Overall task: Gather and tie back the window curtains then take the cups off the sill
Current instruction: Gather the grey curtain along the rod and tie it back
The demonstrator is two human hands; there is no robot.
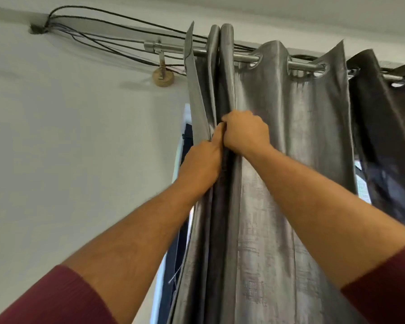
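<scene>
A shiny grey curtain point(297, 146) hangs by metal eyelets from a steel rod point(246, 57) high on the wall. Its left folds are bunched together near the rod's left end. My left hand point(200, 163) grips the bunched folds from the left side, thumb pointing up. Just above it, touching that thumb, my right hand point(244, 133) holds the same folds with its fingers curled into the fabric. A darker curtain panel point(384, 136) hangs further right on the rod. No cups or sill are in view.
Black cables point(108, 36) run from a hole in the wall along the rod. A round wooden bracket base point(163, 77) holds the rod's left end. A strip of window point(185, 146) shows left of the curtain, and plain white wall fills the left.
</scene>
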